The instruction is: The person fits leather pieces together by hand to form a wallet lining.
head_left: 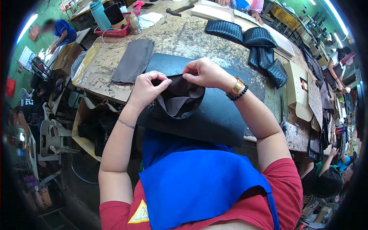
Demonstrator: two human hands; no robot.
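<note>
A dark pouch [182,111] with a grey-brown cloth lining [176,100] stands with its mouth open toward me, above a black board [224,111] at the table's near edge. My left hand [149,88] pinches the left part of its far rim between thumb and fingers. On the right part of the same rim, my right hand [201,73] is also closed in a pinch. A short stretch of rim runs between the two hands. The lining sags in loose folds inside. Left of the board lies a stack of grey-brown cloth [134,61].
Black woven pieces [260,37] lie at the back right, near an open cardboard box [297,90]. A hammer [180,10] and a red basket [112,33] with a teal bottle [100,16] are at the back. Across the table, a person's hand [256,16] shows.
</note>
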